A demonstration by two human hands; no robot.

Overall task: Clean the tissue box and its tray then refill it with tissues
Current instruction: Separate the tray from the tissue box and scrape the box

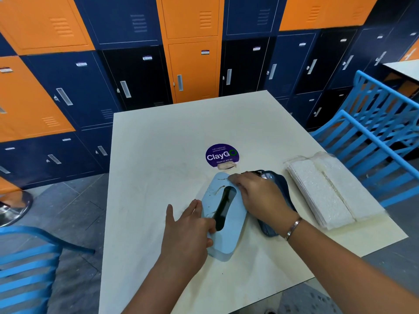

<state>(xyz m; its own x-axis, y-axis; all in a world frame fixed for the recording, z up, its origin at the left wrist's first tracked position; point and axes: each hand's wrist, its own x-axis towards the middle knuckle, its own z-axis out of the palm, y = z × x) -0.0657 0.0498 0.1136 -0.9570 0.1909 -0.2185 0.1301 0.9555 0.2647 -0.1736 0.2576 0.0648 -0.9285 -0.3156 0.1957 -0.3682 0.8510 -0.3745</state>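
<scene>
A light blue tissue box [229, 225] with a dark oval slot lies on the cream table [158, 155], smudged with dirt near the slot. My left hand [188, 234] holds its near left side, with the thumb against the edge and two fingers curled by the slot. My right hand [258, 196] lies over the far right edge, fingers bent around the far corner. A dark blue tray [277, 183] sits right beside the box, partly hidden under my right hand. A plastic-wrapped stack of white tissues [322, 191] lies to the right.
A purple round sticker [222, 155] marks the table's middle, with a small crumpled scrap [226, 165] on its near edge. Blue slatted chairs stand at the right [374, 123] and the lower left [25, 257]. Orange and navy lockers [140, 75] line the wall behind.
</scene>
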